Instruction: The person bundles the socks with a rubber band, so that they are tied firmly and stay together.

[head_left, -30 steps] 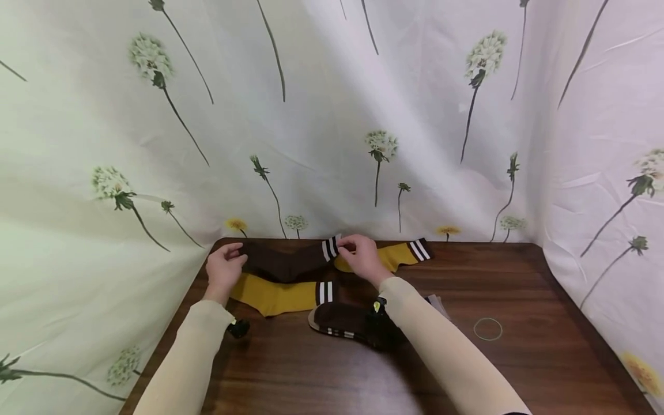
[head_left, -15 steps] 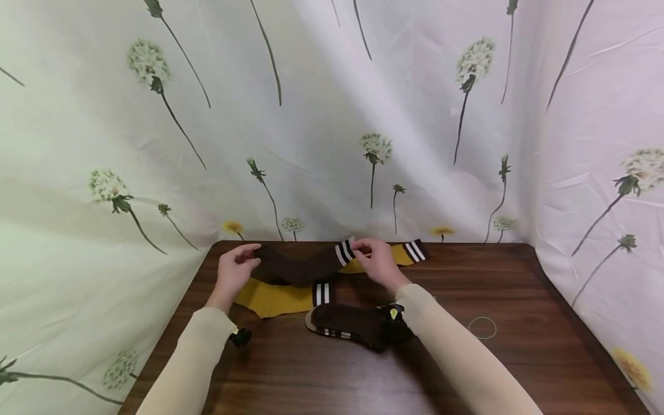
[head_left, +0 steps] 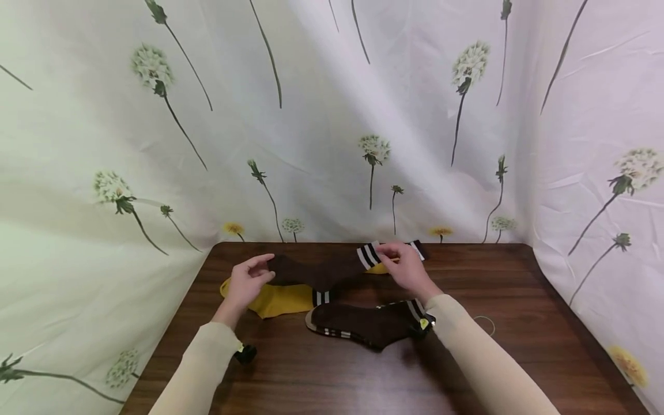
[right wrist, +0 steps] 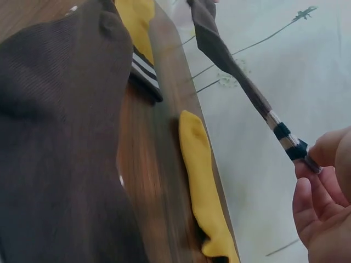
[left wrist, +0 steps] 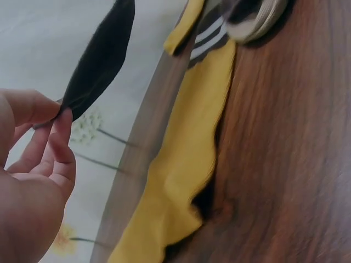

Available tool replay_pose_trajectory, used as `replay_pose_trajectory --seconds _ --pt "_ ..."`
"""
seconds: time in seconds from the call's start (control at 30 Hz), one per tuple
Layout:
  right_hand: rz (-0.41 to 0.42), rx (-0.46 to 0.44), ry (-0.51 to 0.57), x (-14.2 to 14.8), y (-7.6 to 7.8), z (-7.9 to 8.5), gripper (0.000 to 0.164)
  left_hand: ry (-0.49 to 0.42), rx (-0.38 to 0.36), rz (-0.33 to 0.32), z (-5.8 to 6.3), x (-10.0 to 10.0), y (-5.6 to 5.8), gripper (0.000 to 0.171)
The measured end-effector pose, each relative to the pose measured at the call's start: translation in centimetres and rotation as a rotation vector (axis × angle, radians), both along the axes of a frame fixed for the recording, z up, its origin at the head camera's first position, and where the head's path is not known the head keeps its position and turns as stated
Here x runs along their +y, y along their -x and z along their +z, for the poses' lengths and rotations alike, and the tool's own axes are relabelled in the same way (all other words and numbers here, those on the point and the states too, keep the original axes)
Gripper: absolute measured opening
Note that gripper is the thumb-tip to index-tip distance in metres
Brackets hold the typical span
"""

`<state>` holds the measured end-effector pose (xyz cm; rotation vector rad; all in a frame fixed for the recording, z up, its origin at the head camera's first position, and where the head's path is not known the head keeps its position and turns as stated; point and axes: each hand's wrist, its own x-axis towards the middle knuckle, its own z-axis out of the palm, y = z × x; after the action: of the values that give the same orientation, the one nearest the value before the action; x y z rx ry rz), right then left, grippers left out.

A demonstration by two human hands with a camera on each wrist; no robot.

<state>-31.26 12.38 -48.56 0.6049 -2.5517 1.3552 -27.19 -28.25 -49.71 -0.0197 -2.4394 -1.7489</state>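
Note:
A dark brown sock [head_left: 324, 274] with a striped cuff is stretched sideways between my two hands, raised off the table. My left hand [head_left: 249, 282] pinches its toe end between thumb and fingertips, as the left wrist view also shows. At the cuff, my right hand [head_left: 407, 268] pinches the edge near the white and black stripes. Beneath the held sock lies a yellow sock [head_left: 282, 300] with a white-striped dark cuff. Another yellow sock [right wrist: 200, 175] lies at the back, partly covered by the brown sock and right hand in the head view.
Nearer to me on the wooden table [head_left: 321, 380] lie dark brown socks [head_left: 363, 323], apparently stacked, with striped cuffs and a beige toe. A thin green ring [head_left: 487, 324] sits to the right, partly behind the right sleeve. Flowered cloth [head_left: 321, 127] hangs behind and beside the table.
Both hands have moved right and slightly toward me, carrying the brown sock with them. More of the left yellow sock's toe shows, while the back yellow sock is more covered.

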Motion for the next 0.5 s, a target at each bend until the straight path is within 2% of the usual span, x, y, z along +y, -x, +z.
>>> replay_pose_trajectory --seconds 0.33,0.5 --pt "-0.007 0.039 0.017 3.1 -2.0 0.4 0.021 0.010 0.006 -0.059 -0.2 2.5 -1.6 0.044" --pt "-0.023 0.065 0.005 4.4 -3.1 0.6 0.020 0.016 0.012 -0.049 -0.6 3.7 -2.4 0.041"
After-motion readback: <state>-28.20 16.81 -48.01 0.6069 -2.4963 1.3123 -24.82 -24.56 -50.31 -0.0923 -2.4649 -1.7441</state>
